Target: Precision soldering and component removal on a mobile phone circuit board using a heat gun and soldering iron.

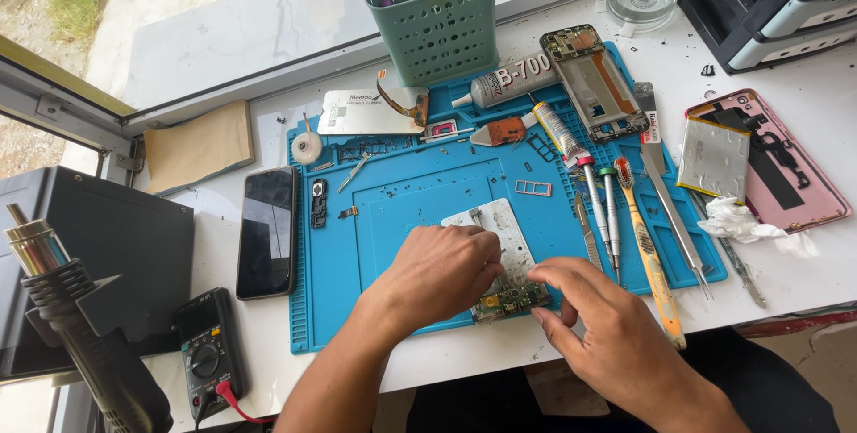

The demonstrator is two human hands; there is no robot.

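At the far left of a white table (830,107) by a window, a black hot-air gun (85,335) with a metal nozzle stands beside a dark box (107,245), with a black multimeter (203,353) and its red lead near the front edge. A dark, glossy phone (267,230) lies face up just left of a blue rubber work mat (402,192), its ridged border dotted with small screws and parts. At the mat's centre lies an opened phone frame (509,245), a pale metal plate with a green circuit board at its near end; its long axis runs from the person toward the window, leaning slightly left at the far end. The left hand (437,272) presses down on the frame's left side, its grip closed on it, fingers curled over the plate. The right hand (607,330) pinches the frame's near right corner by the circuit board, fingertips together on its edge. Behind stands a green perforated plastic tool holder (433,27), a grey glue tube (511,80) beside it. To the right lie screwdrivers (600,210), an orange-handled brush (647,259), metal tweezers (674,214), crumpled tissue (745,223) and a pink phone back (786,165) with a silver battery (712,158).
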